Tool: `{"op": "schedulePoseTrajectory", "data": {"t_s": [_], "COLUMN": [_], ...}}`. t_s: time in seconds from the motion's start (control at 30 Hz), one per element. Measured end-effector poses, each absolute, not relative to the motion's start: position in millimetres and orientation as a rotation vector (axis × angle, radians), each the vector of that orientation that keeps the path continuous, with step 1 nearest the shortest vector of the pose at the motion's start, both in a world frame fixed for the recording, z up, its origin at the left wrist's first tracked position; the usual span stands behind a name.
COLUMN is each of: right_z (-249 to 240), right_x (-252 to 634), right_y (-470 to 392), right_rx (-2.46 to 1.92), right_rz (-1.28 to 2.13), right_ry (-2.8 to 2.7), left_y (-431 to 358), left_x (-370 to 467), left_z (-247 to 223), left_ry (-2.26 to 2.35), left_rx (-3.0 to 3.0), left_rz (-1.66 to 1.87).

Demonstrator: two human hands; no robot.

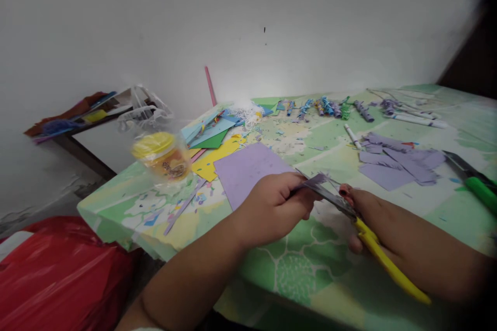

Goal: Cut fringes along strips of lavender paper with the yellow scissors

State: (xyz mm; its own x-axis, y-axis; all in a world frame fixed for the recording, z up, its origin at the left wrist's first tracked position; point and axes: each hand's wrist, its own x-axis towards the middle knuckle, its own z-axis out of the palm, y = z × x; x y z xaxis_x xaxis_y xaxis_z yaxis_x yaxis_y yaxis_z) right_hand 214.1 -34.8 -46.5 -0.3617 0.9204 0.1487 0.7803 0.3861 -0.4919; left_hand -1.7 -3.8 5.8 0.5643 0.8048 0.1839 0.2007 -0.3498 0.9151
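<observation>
My left hand (277,209) pinches a small strip of purple paper (316,180) whose far edge is cut into a fringe. Closed around yellow-handled scissors (373,243), my right hand (375,217) holds the blades at the strip, pointing left. The blades look slightly apart and lie close to my left fingertips. Beneath and beyond my left hand lies a larger purple sheet (252,168). Several cut purple pieces (399,163), some fringed, are piled on the table to the right of my hands.
Green-handled scissors (479,186) lie at the right. Along the back are fringed paper rolls (326,107), white markers (417,120) and white string (248,114). A yellow-lidded tub (159,155) in clear plastic stands at the left edge; a red bag (66,274) is below. Scraps litter the patterned tablecloth (295,274).
</observation>
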Motion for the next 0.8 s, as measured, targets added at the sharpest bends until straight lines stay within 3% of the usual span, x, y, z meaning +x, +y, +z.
{"op": "schedulePoseTrajectory", "data": {"t_s": [0.37, 0.57, 0.8], "right_z": [-47, -43, -53], "right_x": [211, 213, 223], "right_y": [-35, -34, -33], "right_rx": [-1.508, -1.514, -1.505], "right_rz": [0.481, 0.567, 0.369], "right_ry": [-2.221, -2.160, -2.147], "left_y": [-1, 4, 4], "left_x": [-6, -8, -4], "left_z": [5, 2, 1], "left_ry": [0.536, 0.508, 0.686], "left_rx": [1.197, 1.158, 1.294], "left_rz": [0.598, 0.720, 0.829]}}
